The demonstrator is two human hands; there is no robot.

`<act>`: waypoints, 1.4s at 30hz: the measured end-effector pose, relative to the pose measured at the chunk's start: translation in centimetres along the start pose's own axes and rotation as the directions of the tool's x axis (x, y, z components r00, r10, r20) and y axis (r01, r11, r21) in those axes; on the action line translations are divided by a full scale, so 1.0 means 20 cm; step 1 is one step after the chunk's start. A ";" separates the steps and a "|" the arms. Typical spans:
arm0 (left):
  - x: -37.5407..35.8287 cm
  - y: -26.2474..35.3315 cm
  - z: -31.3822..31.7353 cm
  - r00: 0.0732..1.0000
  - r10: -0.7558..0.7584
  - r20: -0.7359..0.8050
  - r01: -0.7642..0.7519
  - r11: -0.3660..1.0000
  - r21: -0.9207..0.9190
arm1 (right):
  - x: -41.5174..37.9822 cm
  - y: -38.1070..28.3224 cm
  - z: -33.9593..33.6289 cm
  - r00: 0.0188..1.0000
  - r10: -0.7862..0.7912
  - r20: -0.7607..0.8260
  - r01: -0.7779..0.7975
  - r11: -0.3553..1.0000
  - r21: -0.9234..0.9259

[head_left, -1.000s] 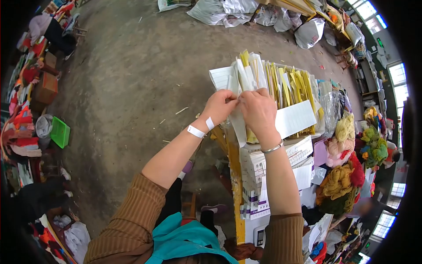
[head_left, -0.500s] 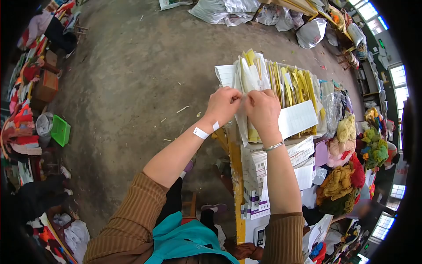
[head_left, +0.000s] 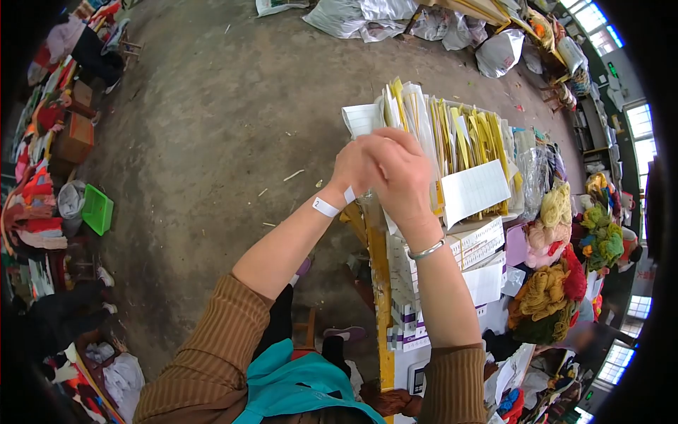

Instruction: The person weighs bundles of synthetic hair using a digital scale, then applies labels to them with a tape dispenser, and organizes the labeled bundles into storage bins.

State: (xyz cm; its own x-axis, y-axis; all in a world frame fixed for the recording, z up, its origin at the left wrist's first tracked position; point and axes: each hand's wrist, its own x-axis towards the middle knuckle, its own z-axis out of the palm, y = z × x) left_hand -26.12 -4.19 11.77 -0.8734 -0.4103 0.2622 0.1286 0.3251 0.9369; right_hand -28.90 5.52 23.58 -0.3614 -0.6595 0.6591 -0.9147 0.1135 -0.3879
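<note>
My left hand [head_left: 348, 168] is above the near left end of a row of upright yellow and white paper sleeves [head_left: 417, 116]. Its fingers curl inward, and their tips are hidden behind my right hand [head_left: 399, 169]. The right hand crosses over it, smeared by motion, with fingers bent and closed. What either hand pinches, if anything, cannot be made out. A lined white sheet [head_left: 361, 120] sticks out just past the left hand. Another white sheet [head_left: 477, 191] leans on the sleeves, right of the right hand.
White printed boxes [head_left: 477, 244] are stacked on the yellow-edged table [head_left: 383, 311]. A small scale-like device [head_left: 417, 380] lies near me. Yarn bundles [head_left: 544, 290] are piled at the right. A green basket [head_left: 97, 210] stands on the floor at left, with white sacks [head_left: 500, 53] beyond.
My right hand has moved left and turned over the left hand, covering its fingertips. The left hand has barely moved. The sleeves between the hands have shifted slightly.
</note>
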 end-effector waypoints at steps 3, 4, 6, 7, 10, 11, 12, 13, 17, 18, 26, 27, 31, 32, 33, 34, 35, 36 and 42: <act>-0.01 -0.04 0.03 0.997 0.012 -0.078 -0.039 0.934 -0.355 | 0.00 0.01 0.00 0.976 -0.077 0.204 0.072 0.997 0.032; -0.02 -0.06 0.01 0.979 -0.156 0.132 0.202 0.638 -0.744 | 0.00 0.02 -0.01 0.942 -0.095 0.323 0.066 0.993 0.099; -0.02 0.03 -0.04 0.901 -0.196 0.387 0.419 0.159 -0.894 | 0.00 0.01 -0.04 0.922 0.043 0.385 -0.152 0.955 0.256; -0.03 0.07 -0.05 0.950 -0.186 0.251 0.310 0.468 -0.827 | 0.00 0.02 -0.05 0.898 0.103 0.427 -0.259 0.910 0.324; 0.02 -0.06 0.05 1.000 -0.005 -0.015 -0.005 0.807 -0.590 | 0.00 0.11 -0.07 0.788 0.498 0.363 -0.603 0.744 0.289; 0.03 0.02 -0.01 0.985 -0.165 0.056 0.174 0.888 -0.427 | 0.01 0.13 -0.07 0.819 0.498 0.286 -0.534 0.843 0.063; 0.02 0.06 -0.04 0.939 -0.332 0.095 0.345 0.908 -0.238 | -0.01 0.17 -0.06 0.819 0.496 0.288 -0.533 0.844 0.064; 0.02 0.06 -0.04 0.934 -0.344 0.094 0.357 0.895 -0.268 | -0.05 0.22 -0.05 0.906 0.363 0.219 -0.333 0.929 -0.164; 0.02 0.08 -0.06 0.946 -0.316 0.072 0.324 0.922 -0.213 | -0.11 0.27 0.01 0.955 0.268 0.126 -0.187 0.876 -0.445; 0.02 0.10 -0.07 0.945 -0.318 0.075 0.326 0.931 -0.164 | -0.10 0.27 0.01 0.955 0.268 0.126 -0.187 0.875 -0.446; 0.03 0.13 -0.06 0.961 -0.271 0.053 0.273 0.961 -0.047 | -0.06 0.28 0.03 0.954 0.237 0.182 -0.127 0.871 -0.474; 0.03 0.12 -0.06 0.964 -0.260 0.051 0.261 0.965 -0.024 | -0.06 0.29 0.03 0.955 0.237 0.180 -0.126 0.871 -0.475; 0.03 0.14 -0.07 0.966 -0.243 0.087 0.243 0.970 0.011 | -0.07 0.32 0.03 0.956 0.267 0.118 -0.190 0.876 -0.443; 0.03 0.13 -0.07 0.966 -0.243 0.087 0.243 0.970 0.012 | -0.07 0.32 0.03 0.950 0.297 0.095 -0.227 0.868 -0.443; 0.03 0.12 -0.06 0.964 -0.262 0.052 0.263 0.964 -0.021 | -0.08 0.33 0.03 0.950 0.297 0.095 -0.227 0.868 -0.442; 0.02 0.11 -0.06 0.959 -0.282 0.016 0.282 0.958 -0.054 | -0.09 0.34 0.04 0.927 0.370 0.061 -0.309 0.846 -0.434; 0.02 0.09 -0.05 0.959 -0.282 0.016 0.283 0.958 -0.053 | -0.09 0.34 0.04 0.898 0.440 0.027 -0.389 0.818 -0.424; 0.02 0.07 -0.05 0.950 -0.313 0.012 0.313 0.948 -0.063 | -0.09 0.35 0.04 0.897 0.441 0.027 -0.390 0.819 -0.422; 0.00 0.05 -0.05 0.926 -0.375 0.054 0.376 0.892 -0.250 | -0.09 0.05 -0.03 0.861 0.439 -0.257 -0.405 0.897 0.175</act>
State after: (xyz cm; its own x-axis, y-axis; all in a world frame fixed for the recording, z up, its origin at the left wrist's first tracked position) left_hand -25.62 -4.72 12.87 -0.8819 -0.4556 -0.1209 -0.0961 -0.0774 0.9924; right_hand -29.17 7.26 22.38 -0.7591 -0.3273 0.5627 -0.6427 0.2394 -0.7278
